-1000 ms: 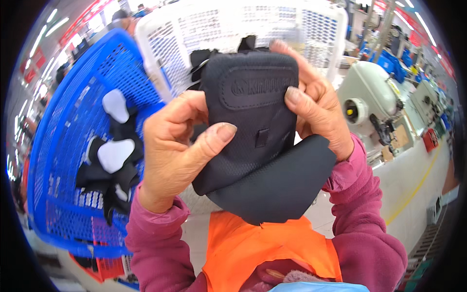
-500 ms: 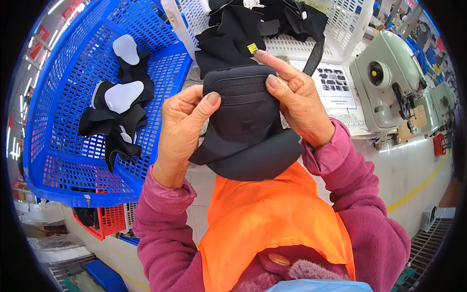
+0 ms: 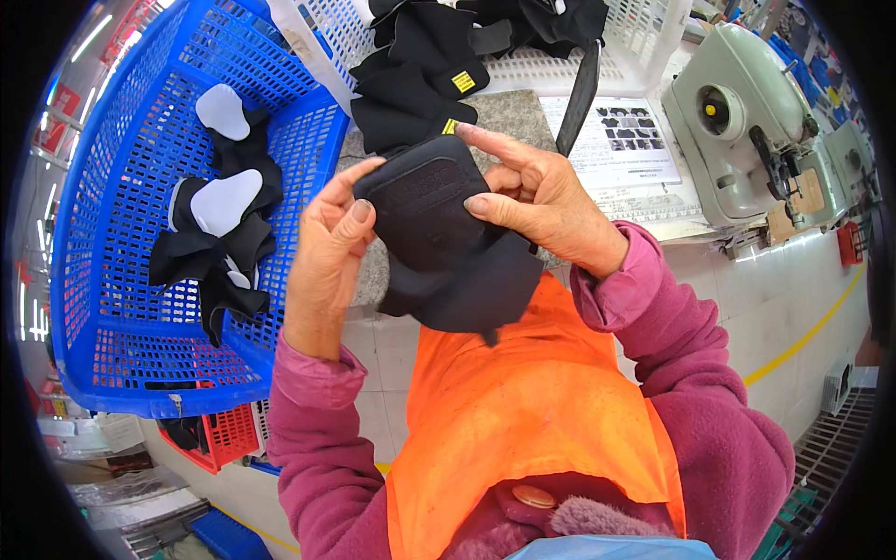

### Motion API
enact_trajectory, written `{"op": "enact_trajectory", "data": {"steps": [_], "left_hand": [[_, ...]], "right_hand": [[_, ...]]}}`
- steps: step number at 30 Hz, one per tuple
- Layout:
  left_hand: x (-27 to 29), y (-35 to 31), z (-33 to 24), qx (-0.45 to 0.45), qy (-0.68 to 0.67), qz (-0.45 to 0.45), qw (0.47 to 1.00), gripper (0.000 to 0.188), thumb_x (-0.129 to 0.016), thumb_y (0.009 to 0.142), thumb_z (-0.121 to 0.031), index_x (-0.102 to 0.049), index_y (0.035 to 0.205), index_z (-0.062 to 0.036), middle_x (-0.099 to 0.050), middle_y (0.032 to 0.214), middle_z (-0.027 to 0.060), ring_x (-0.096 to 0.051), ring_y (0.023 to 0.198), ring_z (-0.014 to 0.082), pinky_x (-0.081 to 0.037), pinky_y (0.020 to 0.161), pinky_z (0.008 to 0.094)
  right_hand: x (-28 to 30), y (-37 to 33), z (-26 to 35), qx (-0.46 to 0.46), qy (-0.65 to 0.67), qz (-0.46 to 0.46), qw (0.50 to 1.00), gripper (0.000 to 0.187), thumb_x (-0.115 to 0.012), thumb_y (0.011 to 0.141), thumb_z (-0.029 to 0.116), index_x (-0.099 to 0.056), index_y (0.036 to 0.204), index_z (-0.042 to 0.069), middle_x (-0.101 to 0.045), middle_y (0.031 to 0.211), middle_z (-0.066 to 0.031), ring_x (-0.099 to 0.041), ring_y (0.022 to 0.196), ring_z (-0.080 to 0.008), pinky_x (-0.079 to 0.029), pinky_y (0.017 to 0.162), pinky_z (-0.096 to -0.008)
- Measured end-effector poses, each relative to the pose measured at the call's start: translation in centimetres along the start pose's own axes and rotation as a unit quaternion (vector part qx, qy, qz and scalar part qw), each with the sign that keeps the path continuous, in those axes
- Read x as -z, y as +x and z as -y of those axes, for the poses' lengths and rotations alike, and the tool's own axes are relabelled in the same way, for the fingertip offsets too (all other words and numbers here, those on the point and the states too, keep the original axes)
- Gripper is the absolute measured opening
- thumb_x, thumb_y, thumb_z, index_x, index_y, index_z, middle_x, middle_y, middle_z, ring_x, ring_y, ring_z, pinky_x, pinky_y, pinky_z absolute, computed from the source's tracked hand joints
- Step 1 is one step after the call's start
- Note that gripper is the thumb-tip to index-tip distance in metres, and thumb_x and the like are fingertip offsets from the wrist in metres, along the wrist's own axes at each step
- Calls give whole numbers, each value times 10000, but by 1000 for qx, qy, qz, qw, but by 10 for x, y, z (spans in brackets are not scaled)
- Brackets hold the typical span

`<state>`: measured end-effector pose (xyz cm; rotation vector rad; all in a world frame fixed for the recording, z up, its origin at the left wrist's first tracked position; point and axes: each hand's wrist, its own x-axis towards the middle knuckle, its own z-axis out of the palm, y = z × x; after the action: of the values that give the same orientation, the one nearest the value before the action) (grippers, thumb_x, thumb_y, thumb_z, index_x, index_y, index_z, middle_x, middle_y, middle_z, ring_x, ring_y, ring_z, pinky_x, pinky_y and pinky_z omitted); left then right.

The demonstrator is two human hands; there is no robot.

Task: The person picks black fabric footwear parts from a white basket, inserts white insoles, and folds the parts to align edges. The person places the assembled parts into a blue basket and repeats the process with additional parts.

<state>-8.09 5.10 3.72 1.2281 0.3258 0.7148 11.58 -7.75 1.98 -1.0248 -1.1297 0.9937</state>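
Note:
Between my hands hangs a black padded fabric piece [image 3: 429, 215] with a stitched panel near its top and a curved flap at the bottom. My left hand [image 3: 327, 243] pinches its upper left edge between thumb and fingers. At the right edge, my right hand [image 3: 555, 201] grips it with the thumb pressed on the front and the index finger stretched along the top. Just beyond it, more black fabric pieces [image 3: 425, 47] with yellow labels lie overlapping, some in a white plastic basket [image 3: 644, 56].
To the left, a blue plastic crate [image 3: 121, 327] holds black pieces with white shaped inserts [image 3: 224, 201]. A grey-green machine [image 3: 747, 121] stands at the right beside a printed sheet [image 3: 611, 140]. A red basket [image 3: 219, 439] sits below the crate.
Both hands have shifted slightly left with the black fabric piece, which is now tilted. More of the labelled pieces behind it shows.

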Motion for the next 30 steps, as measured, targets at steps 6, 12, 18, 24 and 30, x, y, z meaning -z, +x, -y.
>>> {"op": "enact_trajectory", "data": {"steps": [6,12,18,24,30], "left_hand": [[-5,18,-24,-32,400,78,913,263,-759,825,-123,-681,1045,-4,-680,871,23,-617,811,76,-491,719,221],[-13,15,-19,-8,346,32,938,149,-721,878,-143,-639,870,-19,-610,744,-34,-542,684,24,-448,587,189],[-3,13,-18,47,274,52,959,171,-709,903,-173,-606,915,-37,-615,815,-25,-544,727,26,-455,635,179],[-2,13,-13,65,252,66,963,154,-707,903,-160,-611,905,-40,-626,812,-27,-552,718,23,-454,632,176],[11,9,-6,50,237,51,969,145,-706,903,-146,-605,875,-45,-626,793,-29,-550,707,23,-446,616,178]], "right_hand": [[-3,2,7,14,-129,51,990,769,-671,840,-18,-326,1519,90,-612,801,15,-545,746,-47,-465,748,-207],[1,-3,-4,81,-158,38,983,870,-721,772,-5,-299,1527,87,-592,894,-21,-568,831,-94,-478,833,-255],[13,-15,0,109,-235,20,966,859,-742,776,64,-306,1516,54,-653,990,-61,-607,889,-129,-468,909,-287],[7,-6,2,67,-237,43,968,714,-675,834,26,-375,1481,33,-651,823,-40,-593,789,-94,-478,817,-258],[2,0,-1,17,-252,60,966,682,-594,806,-48,-426,1459,58,-639,792,-31,-571,759,-73,-476,771,-240]]}}
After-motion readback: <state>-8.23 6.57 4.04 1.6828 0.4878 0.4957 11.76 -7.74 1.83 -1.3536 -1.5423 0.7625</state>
